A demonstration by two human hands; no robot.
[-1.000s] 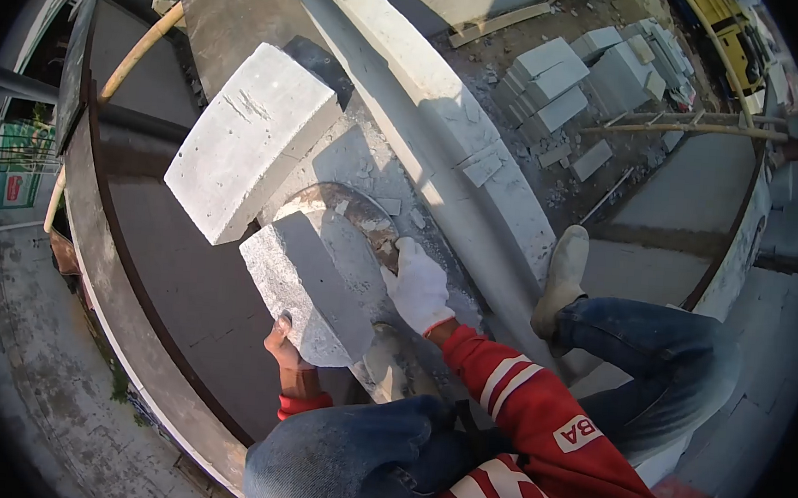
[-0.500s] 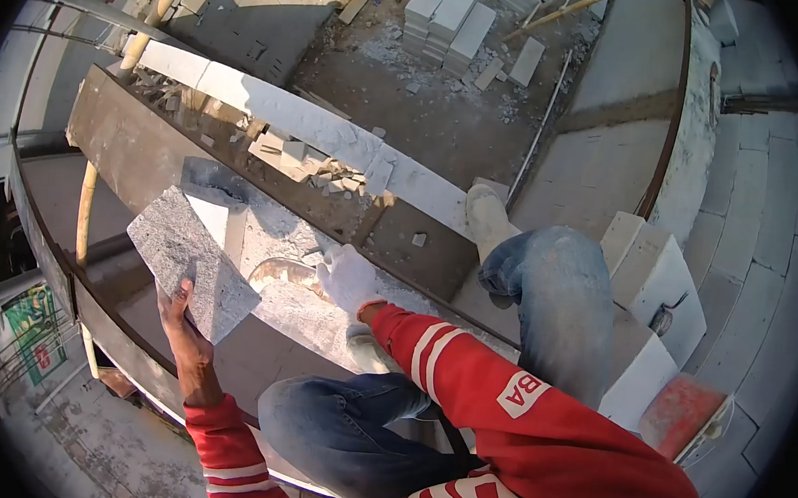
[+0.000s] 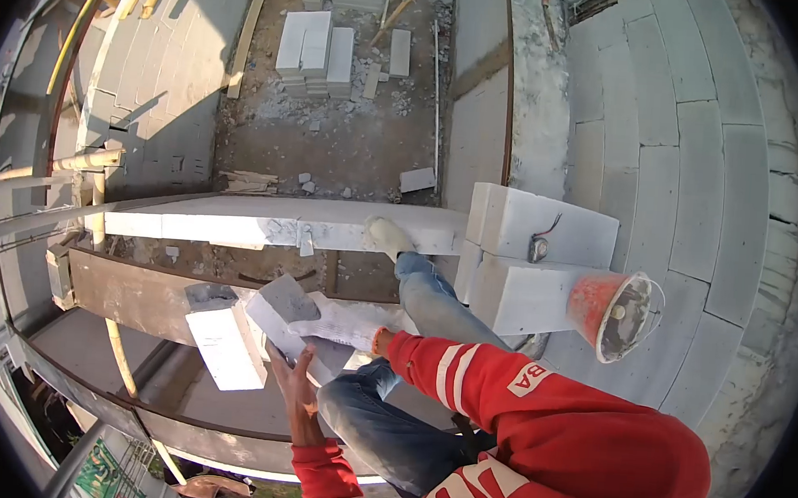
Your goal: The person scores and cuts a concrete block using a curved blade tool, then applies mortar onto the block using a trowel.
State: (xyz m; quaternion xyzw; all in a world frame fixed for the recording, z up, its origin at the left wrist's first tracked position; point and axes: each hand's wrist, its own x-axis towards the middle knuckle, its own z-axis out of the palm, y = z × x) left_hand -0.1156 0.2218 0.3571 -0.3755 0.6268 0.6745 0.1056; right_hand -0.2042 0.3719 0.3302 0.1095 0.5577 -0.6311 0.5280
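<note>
A grey lightweight concrete block (image 3: 277, 305) stands tilted in front of me, between my two hands. My bare left hand (image 3: 297, 385) grips it from the near lower side, thumb and fingers against it. My right hand (image 3: 343, 324), in a white work glove, lies over its right side with the fingers pressed on it. Just left, almost touching, is a white block (image 3: 227, 346) on the narrow ledge. The underside of the held block is hidden.
A brown board (image 3: 137, 291) runs along the ledge. Beyond my foot lies a white block wall top (image 3: 207, 220). To the right are stacked white blocks (image 3: 544, 227) and a red bucket (image 3: 598, 309). More blocks (image 3: 316, 49) stand on the floor below.
My left hand has brought the block rightward, from held out at the left to beside the white block. My gloved right hand has left the mortar-covered ledge and taken hold of it. The view has turned.
</note>
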